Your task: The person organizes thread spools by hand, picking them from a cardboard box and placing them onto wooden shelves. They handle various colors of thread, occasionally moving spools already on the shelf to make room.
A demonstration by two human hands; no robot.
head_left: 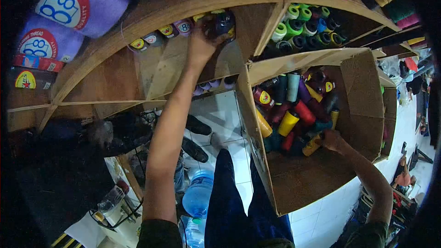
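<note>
My left hand (202, 42) reaches up into a wooden shelf compartment, its fingers closed round a dark thread spool (225, 22). A row of thread spools with round labels (167, 30) stands beside it on that shelf. Down to the right, my right hand (334, 141) is inside a large cardboard box (301, 174). Its fingers grip a thread spool with a yellowish label (312, 146), partly hidden by the hand. Around it the box holds a heap of spools, among them a yellow spool (288, 123), a red spool (304, 112) and a pale blue spool (292, 87).
Large purple thread cones (85, 2) sit on the upper shelf. Green and dark spools (294, 27) fill the compartment behind the box. Below are blue water bottles (198, 195), dark shoes (195, 149) and a white tiled floor (218, 110). Another person (404, 177) is at the far right.
</note>
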